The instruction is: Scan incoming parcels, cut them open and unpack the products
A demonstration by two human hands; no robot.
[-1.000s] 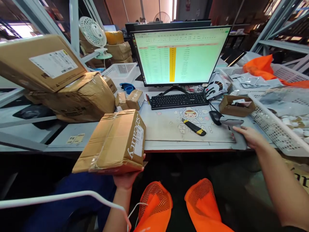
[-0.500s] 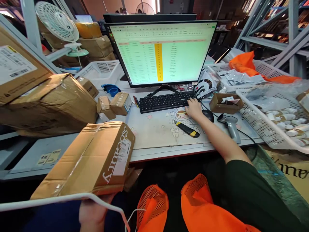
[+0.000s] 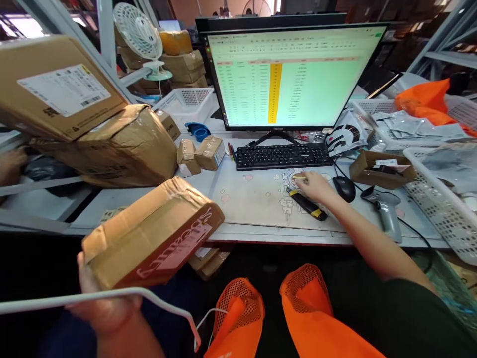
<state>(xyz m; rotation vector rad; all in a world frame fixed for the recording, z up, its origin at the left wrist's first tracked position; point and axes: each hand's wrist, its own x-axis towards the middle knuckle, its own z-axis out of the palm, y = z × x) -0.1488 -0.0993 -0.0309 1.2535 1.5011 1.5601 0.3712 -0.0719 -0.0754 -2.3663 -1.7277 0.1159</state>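
Note:
A taped cardboard box (image 3: 149, 233) printed "Beauty" with a label on its side rests tilted in my left hand (image 3: 102, 315). The fingers grip its near left corner, and the rest of that hand is under or behind the box. My right hand (image 3: 315, 186) is over the desk mat (image 3: 246, 204), just above a black and yellow utility knife (image 3: 307, 204). Its fingers look loosely stretched, with nothing visible in them. The knife lies on the mat close to that hand. Behind it sits a black keyboard (image 3: 283, 156); a black mouse (image 3: 344, 189) lies to its right.
A monitor (image 3: 298, 79) stands behind the keyboard. Large cartons (image 3: 122, 149) are stacked at left, with small boxes (image 3: 209, 152) beside them. At right are a barcode scanner (image 3: 387, 214), a small open box (image 3: 382, 171) and white baskets (image 3: 439, 209). A white tube (image 3: 74, 300) crosses the lower left.
My right hand has moved off the keyboard edge down toward the utility knife. The box in my left hand has tilted, and the left grip now shows at its left corner. The view has turned left.

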